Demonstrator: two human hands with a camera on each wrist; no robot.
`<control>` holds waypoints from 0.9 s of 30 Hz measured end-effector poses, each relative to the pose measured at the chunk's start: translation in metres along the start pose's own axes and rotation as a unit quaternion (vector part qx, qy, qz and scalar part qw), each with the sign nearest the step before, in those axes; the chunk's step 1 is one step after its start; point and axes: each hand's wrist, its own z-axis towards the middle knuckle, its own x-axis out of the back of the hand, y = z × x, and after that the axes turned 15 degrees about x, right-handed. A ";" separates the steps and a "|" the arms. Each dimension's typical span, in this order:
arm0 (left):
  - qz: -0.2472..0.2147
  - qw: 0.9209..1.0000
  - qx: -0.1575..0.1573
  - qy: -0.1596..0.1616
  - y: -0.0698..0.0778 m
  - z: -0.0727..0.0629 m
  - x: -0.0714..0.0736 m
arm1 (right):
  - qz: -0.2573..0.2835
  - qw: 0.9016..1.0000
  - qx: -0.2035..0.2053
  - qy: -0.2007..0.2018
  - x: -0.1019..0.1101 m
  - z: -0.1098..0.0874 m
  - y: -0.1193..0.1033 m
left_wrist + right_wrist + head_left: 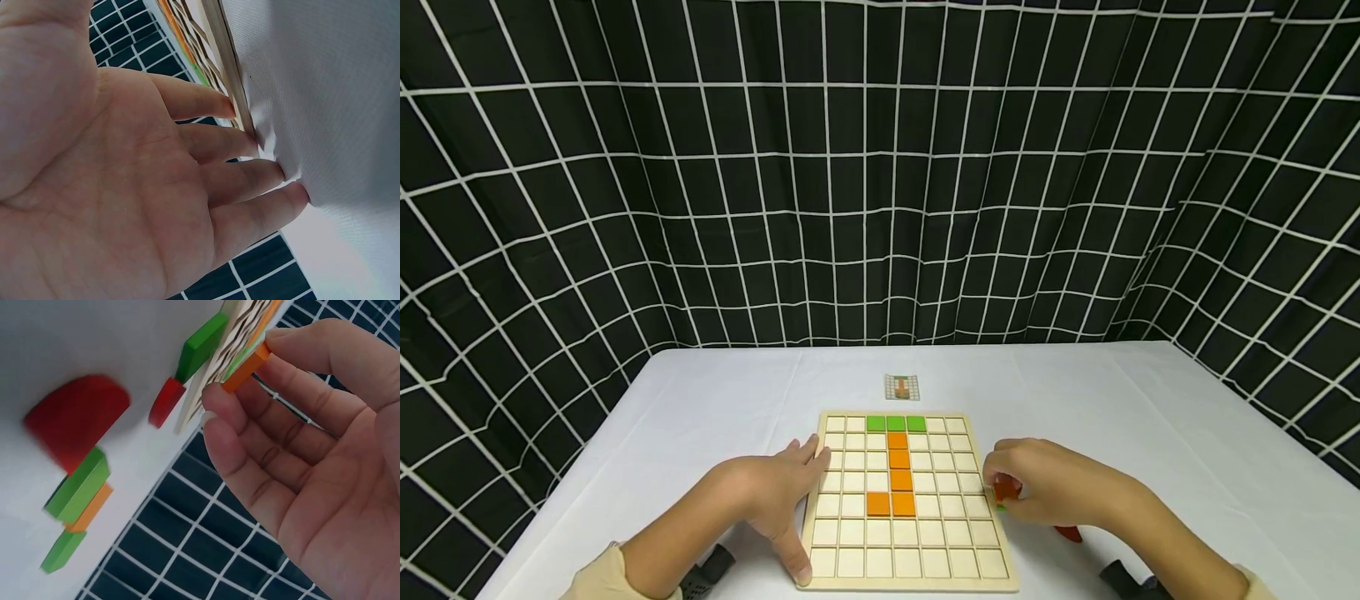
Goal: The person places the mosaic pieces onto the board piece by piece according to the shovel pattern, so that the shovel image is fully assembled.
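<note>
A wooden grid board (842, 559) lies flat on the table. Three green tiles (896, 423) sit side by side in its top row. Below them runs a column of orange tiles (900, 480), with one more orange tile to the left at its foot. My left hand (767, 492) is spread along the board's left side, thumb at the near corner; its fingertips touch the edge and the cloth in the left wrist view. Just off the right edge, my right hand (1045, 483) pinches an orange tile (247, 370) between thumb and fingertips.
Beside the board's right edge lie a green piece (201, 347) and a small red piece (167, 403). Farther off are a large curved red piece (80, 419), two green pieces and an orange one (89, 509). A small patterned card (901, 387) lies beyond the board.
</note>
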 end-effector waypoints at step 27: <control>0.003 1.000 0.000 0.006 0.001 -0.001 0.000 | -0.046 0.996 0.078 -0.025 -0.014 0.048 -0.021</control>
